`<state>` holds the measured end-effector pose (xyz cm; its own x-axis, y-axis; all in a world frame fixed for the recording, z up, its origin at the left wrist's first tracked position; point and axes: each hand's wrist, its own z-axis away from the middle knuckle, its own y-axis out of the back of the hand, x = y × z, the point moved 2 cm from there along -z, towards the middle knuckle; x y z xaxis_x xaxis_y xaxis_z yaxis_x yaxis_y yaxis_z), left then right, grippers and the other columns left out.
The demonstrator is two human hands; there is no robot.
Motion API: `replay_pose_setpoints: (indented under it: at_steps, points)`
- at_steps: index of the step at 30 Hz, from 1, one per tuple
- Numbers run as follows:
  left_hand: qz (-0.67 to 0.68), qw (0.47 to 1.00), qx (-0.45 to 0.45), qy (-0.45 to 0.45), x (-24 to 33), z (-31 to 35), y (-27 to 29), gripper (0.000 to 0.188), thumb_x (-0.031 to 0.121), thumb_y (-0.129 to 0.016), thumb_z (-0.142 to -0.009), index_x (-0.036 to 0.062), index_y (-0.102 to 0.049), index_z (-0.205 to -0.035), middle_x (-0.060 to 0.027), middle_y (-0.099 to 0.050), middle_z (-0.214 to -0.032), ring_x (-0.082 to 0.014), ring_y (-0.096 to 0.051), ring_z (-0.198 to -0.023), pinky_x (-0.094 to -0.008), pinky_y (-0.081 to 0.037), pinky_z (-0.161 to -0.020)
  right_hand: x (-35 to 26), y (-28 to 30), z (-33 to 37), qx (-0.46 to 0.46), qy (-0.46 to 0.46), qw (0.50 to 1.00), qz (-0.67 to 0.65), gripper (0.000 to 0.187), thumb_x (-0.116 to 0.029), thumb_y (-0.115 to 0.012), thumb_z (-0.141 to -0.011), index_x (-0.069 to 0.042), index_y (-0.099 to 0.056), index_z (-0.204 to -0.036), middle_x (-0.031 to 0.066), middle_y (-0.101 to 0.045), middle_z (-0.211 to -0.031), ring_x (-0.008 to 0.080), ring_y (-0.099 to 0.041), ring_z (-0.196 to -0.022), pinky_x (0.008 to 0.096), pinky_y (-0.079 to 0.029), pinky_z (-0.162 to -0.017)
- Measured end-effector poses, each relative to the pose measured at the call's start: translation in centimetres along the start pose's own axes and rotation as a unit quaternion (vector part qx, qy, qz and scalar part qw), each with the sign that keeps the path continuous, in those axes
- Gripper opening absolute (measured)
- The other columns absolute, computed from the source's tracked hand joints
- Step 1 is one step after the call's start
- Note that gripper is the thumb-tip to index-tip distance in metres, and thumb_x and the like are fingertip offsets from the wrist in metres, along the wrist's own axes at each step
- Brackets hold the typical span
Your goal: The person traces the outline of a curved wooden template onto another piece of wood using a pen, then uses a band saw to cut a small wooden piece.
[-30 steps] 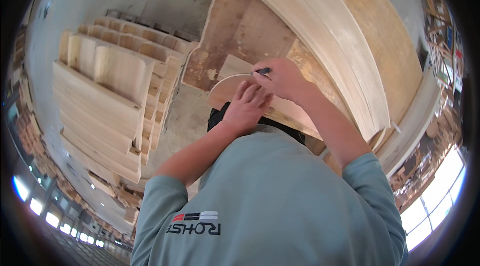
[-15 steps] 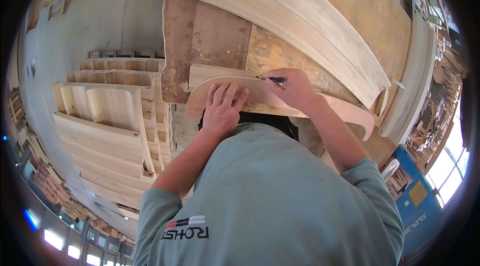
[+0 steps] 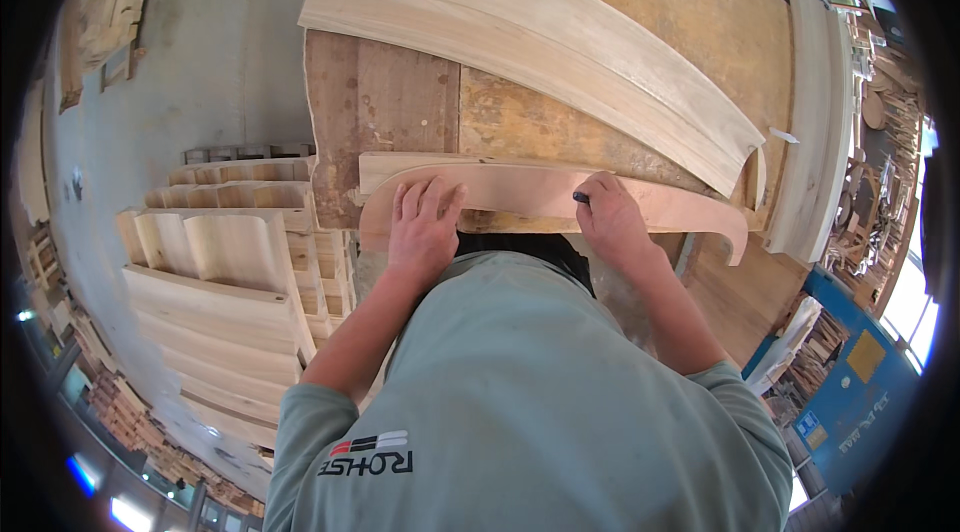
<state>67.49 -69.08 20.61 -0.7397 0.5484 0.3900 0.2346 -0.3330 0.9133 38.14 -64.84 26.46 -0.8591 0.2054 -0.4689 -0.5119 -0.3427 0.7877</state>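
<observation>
A long, thin pinkish-brown template with a rounded left end and a hooked right end lies along the near edge of the workbench. Under it a pale wooden board shows along the far side and at the left. My left hand rests on the template's left part, fingers stretched out and slightly apart. Closed around a dark pen, my right hand is at the right half of the template. Whether the pen's tip touches anything is hidden.
A wide curved wooden panel lies across the workbench beyond the template. Stacked wooden parts stand at the left. Long boards lean at the right, near a blue machine and piles of offcuts.
My right hand with the pen has moved right along the template and nearer to me. My left hand stays on the template's left part. The view has shifted slightly.
</observation>
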Motion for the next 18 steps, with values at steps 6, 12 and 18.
replay_pose_setpoints:
  at_steps: [6, 12, 18]
  points:
    - [-0.002, 0.999, -0.045, -0.007, 0.0, -0.8, 1.5, 0.057, 0.016, -0.07, -0.082, 0.0171, -0.06, -0.139, -0.0149, -0.051, -0.138, -0.0376, -0.044, -0.132, -0.0545, -0.033, -0.117, -0.5, -2.9, 0.1, -0.017, 0.004, 1.0, 0.021, 0.065, -0.016, -0.074, -0.085, 0.003, -0.046, -0.14, 0.0197, -0.044, -0.14, 0.0393, -0.056, -0.121, 0.0441, -0.05, -0.102]
    - [-0.019, 0.996, -0.082, -0.001, 0.6, -1.3, 2.2, 0.055, 0.018, -0.07, -0.084, 0.0162, -0.06, -0.138, -0.0151, -0.05, -0.139, -0.0388, -0.044, -0.133, -0.0534, -0.034, -0.116, 0.3, -3.5, -0.4, -0.036, -0.008, 0.999, 0.035, 0.082, -0.024, -0.082, -0.08, 0.005, -0.04, -0.145, 0.0232, -0.04, -0.145, 0.0404, -0.045, -0.135, 0.0436, -0.048, -0.106]
    - [-0.006, 0.998, -0.061, 0.008, 0.3, -0.7, 0.9, 0.056, 0.019, -0.07, -0.084, 0.016, -0.06, -0.139, -0.0153, -0.049, -0.14, -0.0387, -0.043, -0.134, -0.0539, -0.033, -0.117, 1.8, -3.3, -0.1, 0.072, 0.008, 0.994, -0.085, 0.034, -0.022, -0.075, -0.088, 0.0, -0.064, -0.112, 0.0191, -0.055, -0.126, 0.0336, -0.063, -0.104, 0.0433, -0.054, -0.086]
